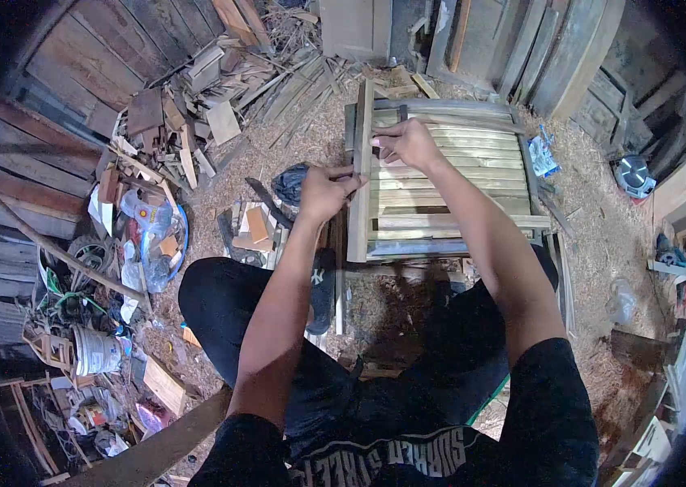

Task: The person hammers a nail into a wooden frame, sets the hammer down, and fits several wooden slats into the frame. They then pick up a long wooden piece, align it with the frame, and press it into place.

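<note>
A slatted wooden panel (457,174) lies in front of my knees, its pale slats running left to right. Along its left side stands a long wooden board (362,211). My left hand (328,191) is at the board's left face, its fingers closed against the edge near the middle. Farther up, my right hand (408,144) reaches over the panel, thumb and fingers pinched at the board's right side. Whether a small item sits between the right fingertips cannot be made out.
Scrap wood (197,122) is heaped at the upper left. Plastic bags (152,219) and a white bucket (98,351) stand at the left. A round metal-topped device (634,174) sits at the right. Large boards (481,40) lean at the back.
</note>
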A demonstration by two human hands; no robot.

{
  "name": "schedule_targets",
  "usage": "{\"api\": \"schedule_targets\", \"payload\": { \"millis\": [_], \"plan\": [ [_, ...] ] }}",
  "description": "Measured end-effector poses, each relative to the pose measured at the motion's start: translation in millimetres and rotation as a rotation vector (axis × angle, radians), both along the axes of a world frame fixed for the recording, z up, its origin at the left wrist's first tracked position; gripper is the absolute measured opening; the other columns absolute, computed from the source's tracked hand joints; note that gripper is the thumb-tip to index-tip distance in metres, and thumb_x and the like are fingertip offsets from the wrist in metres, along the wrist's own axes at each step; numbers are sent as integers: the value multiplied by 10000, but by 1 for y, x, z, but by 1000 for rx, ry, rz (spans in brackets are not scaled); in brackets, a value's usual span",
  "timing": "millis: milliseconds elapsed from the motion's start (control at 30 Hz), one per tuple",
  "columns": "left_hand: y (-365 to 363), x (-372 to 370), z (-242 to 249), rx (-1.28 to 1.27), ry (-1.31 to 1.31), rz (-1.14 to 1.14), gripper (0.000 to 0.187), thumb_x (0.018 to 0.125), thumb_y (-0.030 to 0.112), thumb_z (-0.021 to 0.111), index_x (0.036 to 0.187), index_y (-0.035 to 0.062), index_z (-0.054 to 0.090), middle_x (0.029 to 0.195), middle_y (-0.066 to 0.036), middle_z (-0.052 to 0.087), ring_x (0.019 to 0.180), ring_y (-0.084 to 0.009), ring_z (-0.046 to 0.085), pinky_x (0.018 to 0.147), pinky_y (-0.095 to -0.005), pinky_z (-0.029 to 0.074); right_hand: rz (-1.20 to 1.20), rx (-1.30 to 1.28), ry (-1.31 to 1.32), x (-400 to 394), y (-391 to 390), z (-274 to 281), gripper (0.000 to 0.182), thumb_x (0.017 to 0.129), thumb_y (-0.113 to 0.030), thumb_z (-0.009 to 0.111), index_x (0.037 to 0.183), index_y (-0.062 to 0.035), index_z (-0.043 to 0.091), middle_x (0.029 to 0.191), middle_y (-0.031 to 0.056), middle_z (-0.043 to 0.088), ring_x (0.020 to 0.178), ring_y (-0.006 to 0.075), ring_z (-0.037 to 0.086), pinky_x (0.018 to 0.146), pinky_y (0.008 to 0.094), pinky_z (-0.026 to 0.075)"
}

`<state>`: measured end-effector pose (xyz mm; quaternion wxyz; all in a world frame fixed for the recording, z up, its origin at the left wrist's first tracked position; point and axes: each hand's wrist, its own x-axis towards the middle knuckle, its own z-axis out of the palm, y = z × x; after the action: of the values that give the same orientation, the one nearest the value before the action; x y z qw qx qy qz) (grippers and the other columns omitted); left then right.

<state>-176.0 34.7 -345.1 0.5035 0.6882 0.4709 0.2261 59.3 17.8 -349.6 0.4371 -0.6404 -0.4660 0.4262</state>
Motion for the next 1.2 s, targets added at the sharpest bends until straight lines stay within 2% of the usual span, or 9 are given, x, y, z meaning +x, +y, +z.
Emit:
{"api": "schedule_targets", "payload": {
  "millis": [133, 467, 533, 567, 800, 867, 900, 1167, 1200],
  "plan": [
    [-1, 1, 3, -133, -62, -8, 539, 879, 246, 890, 1237, -124, 731, 935, -162, 790, 698, -167, 722, 628, -301, 597, -51, 55, 133, -5, 1, -8, 399, 893, -115, 864, 1223, 81, 755, 916, 176, 789, 749, 193, 762, 684, 322, 666],
    [5, 12, -7, -73, -145, -48, 478, 960, 219, 817, 1252, -144, 708, 979, -194, 782, 689, -200, 742, 622, -311, 608, -51, 91, 220, -5, -2, -3, 465, 869, -69, 880, 1275, 93, 723, 1021, 167, 785, 843, 176, 749, 724, 331, 662],
    [3, 16, 2, -105, -36, -40, 407, 977, 214, 793, 1247, -87, 742, 1012, -159, 785, 818, -161, 719, 687, -303, 596, -53, 86, 214, -5, -4, -3, 475, 871, -64, 878, 1288, 93, 715, 1026, 168, 784, 845, 177, 750, 726, 330, 661],
    [1, 18, 7, -105, -35, -41, 407, 977, 214, 793, 1247, -87, 742, 1012, -159, 785, 818, -161, 719, 687, -303, 596, -54, 85, 207, -6, -5, -2, 485, 873, -58, 875, 1301, 94, 707, 1030, 168, 782, 848, 178, 751, 729, 329, 660],
    [10, 22, -6, 137, 24, -85, 385, 955, 179, 794, 1226, -92, 748, 936, -162, 788, 758, -165, 718, 700, -311, 573, -91, 97, 196, -8, -8, -1, 515, 879, -88, 880, 1321, 98, 690, 1058, 174, 784, 837, 166, 752, 731, 319, 658],
    [9, 22, -5, 191, 40, -72, 392, 945, 176, 800, 1225, -93, 747, 912, -152, 788, 736, -163, 714, 695, -313, 569, -49, 30, 99, -6, -6, -2, 567, 899, -120, 875, 1387, 67, 656, 1149, 158, 771, 912, 142, 728, 776, 307, 662],
    [11, 24, -10, 168, 64, -57, 402, 939, 180, 804, 1229, -92, 745, 892, -144, 787, 726, -160, 711, 693, -318, 567, -68, 118, 34, -9, -6, -3, 528, 882, -131, 887, 1333, 67, 697, 911, 132, 787, 723, 137, 742, 663, 292, 647],
    [15, 27, -2, 118, 171, -66, 400, 949, 165, 797, 1239, -103, 733, 847, -131, 780, 710, -154, 709, 679, -318, 558, -35, 36, -23, -12, -13, 6, 550, 915, -164, 861, 1391, 32, 668, 839, 116, 759, 650, 131, 704, 629, 306, 639],
    [19, 27, -9, 69, 148, -60, 420, 923, 199, 807, 1239, -71, 746, 932, -193, 788, 822, -212, 748, 771, -343, 575, -18, 27, -68, -12, -16, 7, 572, 933, -160, 844, 1437, 14, 639, 835, 102, 743, 669, 122, 689, 643, 305, 648]
  ]
}}
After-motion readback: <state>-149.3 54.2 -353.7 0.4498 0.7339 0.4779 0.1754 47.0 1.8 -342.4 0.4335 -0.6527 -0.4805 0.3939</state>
